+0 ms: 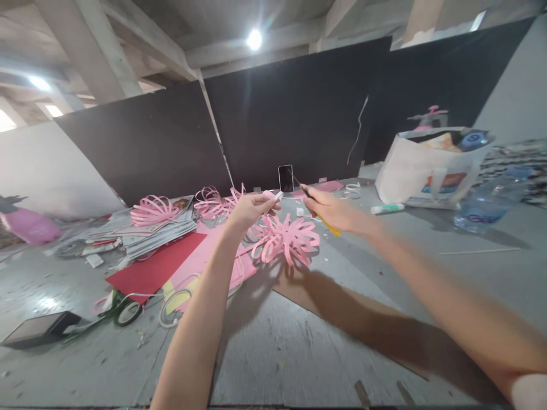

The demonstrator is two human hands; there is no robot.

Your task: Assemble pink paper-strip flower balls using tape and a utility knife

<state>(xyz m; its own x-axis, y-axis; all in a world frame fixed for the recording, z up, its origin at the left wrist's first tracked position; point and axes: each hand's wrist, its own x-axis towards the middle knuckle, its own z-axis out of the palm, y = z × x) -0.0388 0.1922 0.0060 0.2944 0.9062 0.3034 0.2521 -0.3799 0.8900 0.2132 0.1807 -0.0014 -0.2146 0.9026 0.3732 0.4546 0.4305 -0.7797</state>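
My left hand is closed, its fingers pinching a small white-and-pink piece that looks like a curled strip. My right hand grips a slim tool with a yellow end low and a dark, thin end pointing up and left; its exact kind is unclear. Just below both hands, a pink paper-strip flower of looped strips sits on the grey table. More looped pink paper shapes lie behind my left hand, and another pink looped ball rests on a stack of papers.
Red sheet, green-handled scissors and a dark box lie at left. A phone leans on the black panel. At right are a glue stick, a white bag and a water bottle. Brown board lies in front.
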